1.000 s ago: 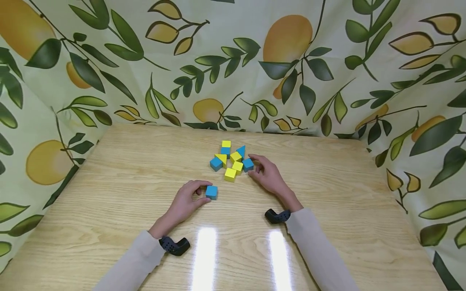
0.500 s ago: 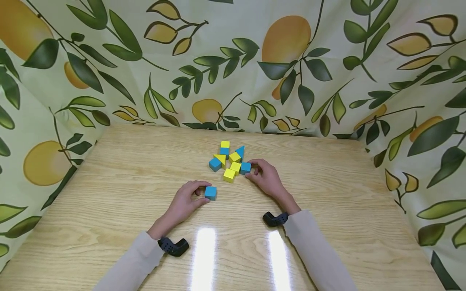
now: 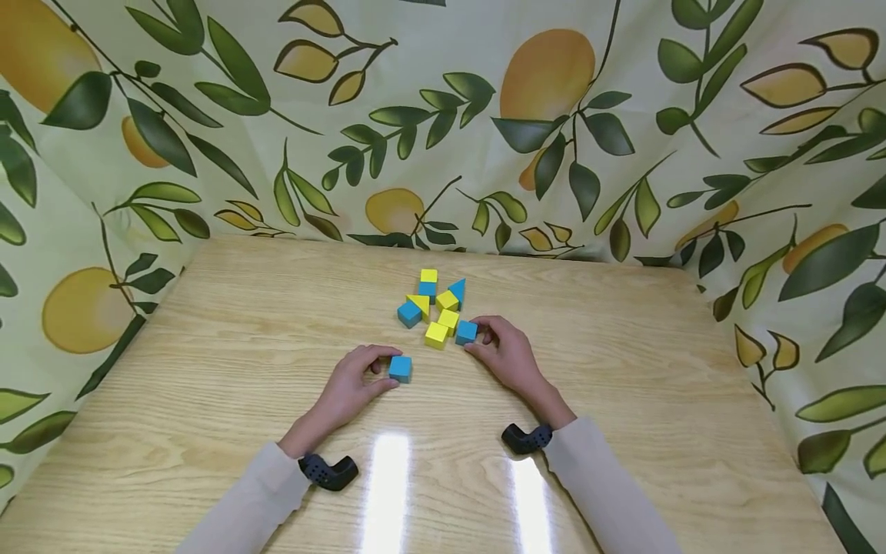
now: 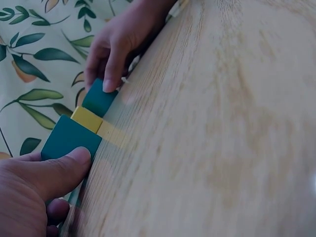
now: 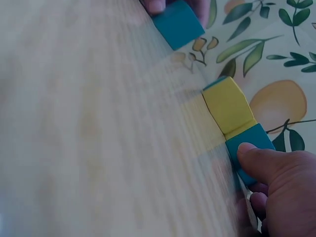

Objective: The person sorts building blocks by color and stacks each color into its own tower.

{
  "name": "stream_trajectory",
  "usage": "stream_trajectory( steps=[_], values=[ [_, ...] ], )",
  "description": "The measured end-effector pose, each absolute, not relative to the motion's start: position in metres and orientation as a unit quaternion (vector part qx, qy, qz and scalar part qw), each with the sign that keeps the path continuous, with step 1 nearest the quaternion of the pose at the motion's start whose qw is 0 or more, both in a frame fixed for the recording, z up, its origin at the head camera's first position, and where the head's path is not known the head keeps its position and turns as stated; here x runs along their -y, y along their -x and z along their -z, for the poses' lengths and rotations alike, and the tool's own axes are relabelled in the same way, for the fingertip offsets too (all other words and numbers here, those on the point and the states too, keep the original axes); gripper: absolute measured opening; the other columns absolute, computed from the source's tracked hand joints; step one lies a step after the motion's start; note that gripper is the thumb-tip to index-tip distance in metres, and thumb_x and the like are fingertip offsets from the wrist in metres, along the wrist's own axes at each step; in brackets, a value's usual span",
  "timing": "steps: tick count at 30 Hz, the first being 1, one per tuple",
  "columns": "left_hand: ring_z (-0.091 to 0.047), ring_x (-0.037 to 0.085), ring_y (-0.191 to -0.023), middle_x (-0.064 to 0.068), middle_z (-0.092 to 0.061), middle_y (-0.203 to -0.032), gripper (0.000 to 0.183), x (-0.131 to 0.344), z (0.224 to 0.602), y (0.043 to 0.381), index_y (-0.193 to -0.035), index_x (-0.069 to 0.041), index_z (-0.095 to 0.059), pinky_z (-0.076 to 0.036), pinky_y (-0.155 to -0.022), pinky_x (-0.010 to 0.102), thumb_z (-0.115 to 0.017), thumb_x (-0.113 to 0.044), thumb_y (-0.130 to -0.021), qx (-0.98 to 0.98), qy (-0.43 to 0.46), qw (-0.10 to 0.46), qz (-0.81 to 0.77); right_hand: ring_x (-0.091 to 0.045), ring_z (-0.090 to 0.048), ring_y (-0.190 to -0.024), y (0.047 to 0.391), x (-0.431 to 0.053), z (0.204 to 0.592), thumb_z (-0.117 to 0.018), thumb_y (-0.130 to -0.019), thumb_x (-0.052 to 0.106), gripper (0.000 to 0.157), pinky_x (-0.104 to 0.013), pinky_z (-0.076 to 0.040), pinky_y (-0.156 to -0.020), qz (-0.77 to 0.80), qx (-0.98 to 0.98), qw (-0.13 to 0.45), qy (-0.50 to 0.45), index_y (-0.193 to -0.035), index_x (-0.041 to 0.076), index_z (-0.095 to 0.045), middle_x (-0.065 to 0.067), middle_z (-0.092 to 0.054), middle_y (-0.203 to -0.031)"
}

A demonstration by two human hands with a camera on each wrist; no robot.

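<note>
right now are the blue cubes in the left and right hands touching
Apart. The head view plainly shows tabletop between the left-held blue cube and the right-held blue cube.

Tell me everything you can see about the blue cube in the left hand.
The blue cube is a block with flat faces, straight edges and no visible markings; its material is uncertain, perhaps painted wood. It stands level, apparently resting on the wooden table, lower in the head view than the other blocks and apart from them. The left hand pinches it between thumb and fingers.
</note>
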State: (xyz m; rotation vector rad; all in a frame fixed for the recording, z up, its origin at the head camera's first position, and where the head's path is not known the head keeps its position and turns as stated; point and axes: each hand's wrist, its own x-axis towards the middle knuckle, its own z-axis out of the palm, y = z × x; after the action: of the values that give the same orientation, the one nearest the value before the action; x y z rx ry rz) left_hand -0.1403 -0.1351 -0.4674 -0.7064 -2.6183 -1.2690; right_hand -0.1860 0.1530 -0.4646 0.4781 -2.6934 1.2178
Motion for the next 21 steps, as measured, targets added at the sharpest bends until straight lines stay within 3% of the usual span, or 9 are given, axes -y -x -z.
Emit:
stream_trajectory(
  steps=[14, 21],
  values=[
    [-0.044, 0.013, -0.076, -0.006, -0.050, -0.080, 0.043, 0.135, 0.466, 0.141, -0.119, -0.015, -0.065, -0.036, -0.065, 0.030, -0.079, -0.014, -0.078, 0.872, 0.233, 0.071, 0.424, -0.013, -0.050, -0.075, 0.171, -0.150, 0.463, -0.077, -0.082, 0.017, 0.037, -0.030, -0.042, -0.065, -0.403, 0.890, 0.089, -0.196, -0.115, 0.008, -0.063, 0.000, -0.056, -0.086],
    [-0.044, 0.013, -0.076, -0.007, -0.050, -0.080, 0.042, 0.134, 0.468, 0.141, -0.119, -0.014, -0.065, -0.036, -0.065, 0.030, -0.079, -0.015, -0.079, 0.873, 0.235, 0.072, 0.421, -0.011, -0.056, -0.072, 0.167, -0.148, 0.460, -0.077, -0.082, 0.013, 0.036, -0.025, -0.049, -0.062, -0.461, 0.862, 0.087, -0.193, -0.115, 0.007, -0.063, -0.001, -0.058, -0.086]
  ],
)
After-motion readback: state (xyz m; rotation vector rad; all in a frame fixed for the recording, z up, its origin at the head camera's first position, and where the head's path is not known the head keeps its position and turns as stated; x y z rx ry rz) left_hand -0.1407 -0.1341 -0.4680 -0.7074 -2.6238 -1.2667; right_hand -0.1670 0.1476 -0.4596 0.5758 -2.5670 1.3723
